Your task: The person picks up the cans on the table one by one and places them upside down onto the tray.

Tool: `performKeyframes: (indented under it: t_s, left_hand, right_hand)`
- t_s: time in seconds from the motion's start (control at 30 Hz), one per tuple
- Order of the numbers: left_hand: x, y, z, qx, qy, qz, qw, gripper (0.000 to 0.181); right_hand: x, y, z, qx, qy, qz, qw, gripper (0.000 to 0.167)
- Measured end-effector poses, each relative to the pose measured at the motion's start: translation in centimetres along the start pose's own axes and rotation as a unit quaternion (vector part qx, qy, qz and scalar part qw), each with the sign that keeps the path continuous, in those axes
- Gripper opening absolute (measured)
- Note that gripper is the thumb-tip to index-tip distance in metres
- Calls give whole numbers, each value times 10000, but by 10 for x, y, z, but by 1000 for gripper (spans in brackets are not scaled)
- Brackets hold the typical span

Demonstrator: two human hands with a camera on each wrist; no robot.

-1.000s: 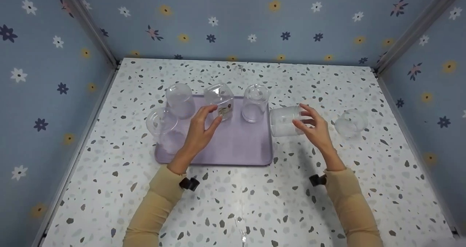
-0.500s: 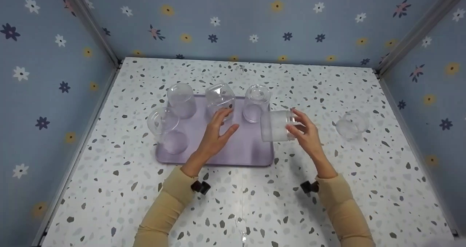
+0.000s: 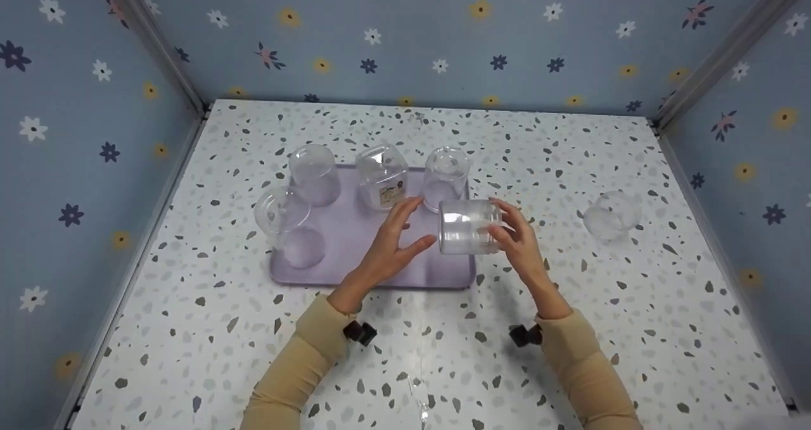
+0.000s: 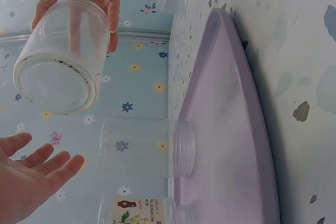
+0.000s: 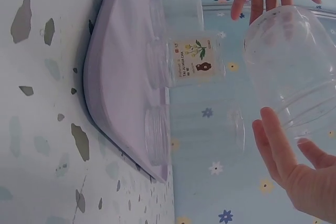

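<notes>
Right hand (image 3: 521, 243) grips a clear jar (image 3: 464, 228); left hand (image 3: 389, 249), fingers apart, seems just beside it.

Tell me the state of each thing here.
Held jar: sideways, in the air
Right hand: gripping that jar
Left hand: open, holding nothing
Tray: flat on the table
Labelled jar: mouth-down on tray
Back-left jar: mouth-down on tray
Back-right jar: mouth-down on tray
Front-left jar: standing on tray, mouth unclear
Far-right jar: on table, mouth unclear

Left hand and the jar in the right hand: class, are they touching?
Apart: the left wrist view shows the flowered wall between the left hand and the jar, a plain gap.
</notes>
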State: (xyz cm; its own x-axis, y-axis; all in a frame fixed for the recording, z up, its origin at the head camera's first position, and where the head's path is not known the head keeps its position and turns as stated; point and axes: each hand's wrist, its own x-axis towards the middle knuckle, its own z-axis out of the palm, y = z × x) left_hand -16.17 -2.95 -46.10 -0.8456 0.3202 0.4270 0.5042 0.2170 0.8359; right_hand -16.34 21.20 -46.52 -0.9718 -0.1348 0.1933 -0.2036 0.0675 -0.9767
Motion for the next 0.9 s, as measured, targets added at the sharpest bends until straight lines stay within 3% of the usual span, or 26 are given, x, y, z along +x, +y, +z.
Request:
performKeyframes:
  t_s: [0.2,0.3,0.5,0.9]
  left_hand:
    - [-1,29,-3,-255,-255,-111,9993,67]
    - [-1,32,-2,-300,-367,-239,9986,73]
    - [-3,32,2,-544,-477,-374,9967,82]
    - [-7,29,7,-840,-294,-303,9956,81]
  right_hand:
    - [-4,4,8,353,-77,35,9993,48]
    - [-7,6,12,466,-138,116,9988,49]
    - [-9,10,18,604,-178,296,9976,50]
    - [-9,16,22,868,-410,483,9942,55]
